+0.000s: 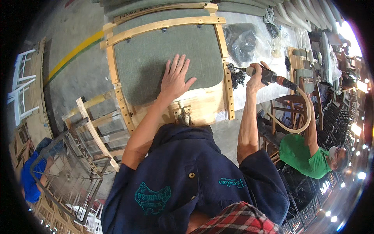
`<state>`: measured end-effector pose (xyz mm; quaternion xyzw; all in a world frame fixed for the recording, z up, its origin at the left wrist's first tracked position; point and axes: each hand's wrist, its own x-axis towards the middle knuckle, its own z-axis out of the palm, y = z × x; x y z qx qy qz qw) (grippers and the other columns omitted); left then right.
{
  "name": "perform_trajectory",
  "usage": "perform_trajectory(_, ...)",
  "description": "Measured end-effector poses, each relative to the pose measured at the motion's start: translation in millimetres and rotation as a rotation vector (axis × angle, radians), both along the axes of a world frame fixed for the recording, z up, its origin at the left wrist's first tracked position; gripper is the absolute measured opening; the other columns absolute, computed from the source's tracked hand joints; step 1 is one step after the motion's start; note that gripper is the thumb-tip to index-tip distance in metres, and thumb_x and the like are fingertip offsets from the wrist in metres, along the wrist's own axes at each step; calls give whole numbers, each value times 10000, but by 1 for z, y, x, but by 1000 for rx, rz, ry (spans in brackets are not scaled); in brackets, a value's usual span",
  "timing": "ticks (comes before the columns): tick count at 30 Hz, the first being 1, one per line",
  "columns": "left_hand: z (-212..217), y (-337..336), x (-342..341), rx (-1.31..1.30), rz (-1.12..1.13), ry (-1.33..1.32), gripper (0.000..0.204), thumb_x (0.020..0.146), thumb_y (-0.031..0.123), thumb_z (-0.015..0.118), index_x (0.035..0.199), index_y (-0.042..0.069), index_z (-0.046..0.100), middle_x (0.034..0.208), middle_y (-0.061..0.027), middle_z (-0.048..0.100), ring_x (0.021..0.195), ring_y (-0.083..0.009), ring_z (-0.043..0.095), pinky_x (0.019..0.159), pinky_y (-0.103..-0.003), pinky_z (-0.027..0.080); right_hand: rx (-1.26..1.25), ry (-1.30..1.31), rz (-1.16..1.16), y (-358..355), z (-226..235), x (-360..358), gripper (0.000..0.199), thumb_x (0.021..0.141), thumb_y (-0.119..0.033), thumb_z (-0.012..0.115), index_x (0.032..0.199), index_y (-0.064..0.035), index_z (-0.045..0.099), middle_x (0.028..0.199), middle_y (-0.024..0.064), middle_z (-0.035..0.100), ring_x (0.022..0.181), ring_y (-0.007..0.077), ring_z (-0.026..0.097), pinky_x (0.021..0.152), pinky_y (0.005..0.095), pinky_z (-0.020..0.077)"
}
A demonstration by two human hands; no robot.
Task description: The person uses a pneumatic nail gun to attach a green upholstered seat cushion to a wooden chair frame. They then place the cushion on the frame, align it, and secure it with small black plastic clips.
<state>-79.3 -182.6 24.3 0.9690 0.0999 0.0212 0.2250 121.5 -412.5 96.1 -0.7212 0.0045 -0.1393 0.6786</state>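
- One grey-green cushion (140,66) lies under the left hand (175,80), which is spread wide.
- Right hand (254,81) grips a power drill (269,75), right of the cushion.

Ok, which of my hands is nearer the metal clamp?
Left. Your left hand rests on the grey-green cushion, just beyond the metal clamp; your right hand, gripping a power drill, is farther, off to its right.

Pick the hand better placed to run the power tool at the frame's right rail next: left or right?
Right, most likely: the right hand holds the power tool, its front end close to the frame's right rail. The left hand lies flat on the gray-green pad, seemingly better placed to steady it.
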Motion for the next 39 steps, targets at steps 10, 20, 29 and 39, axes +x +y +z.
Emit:
perform_trajectory(10,3,-6,-66,41,99,7,774,995,597,495,1569,92,372,1663,-134,274,1553,-330,191,1259,-560,137,-11,-66,36,5,-35,-6,286,836,-72,737,1094,24,655,844,111,715,804,179,695,773,309,539)
perform_trajectory(20,1,26,-112,33,396,8,806,948,663,531,1551,140,422,1658,-121,289,1553,-313,194,1251,-569,123,-81,51,221,-12,-48,-16,476,891,-120,800,1277,42,574,1036,99,665,919,168,638,868,314,528)
perform_trajectory(29,-17,34,-129,125,487,-104,773,957,641,525,1534,131,454,1643,-139,326,1530,-335,246,1234,-584,147,-221,231,326,-26,-108,-124,423,948,-170,748,1285,26,583,1082,88,654,947,162,625,843,299,530)
perform_trajectory(39,-19,36,-128,106,486,-55,800,973,656,478,1571,131,402,1676,-125,259,1558,-308,176,1255,-566,87,-65,479,796,21,-67,-258,267,947,-121,733,1136,59,676,912,89,726,780,119,655,693,250,527)
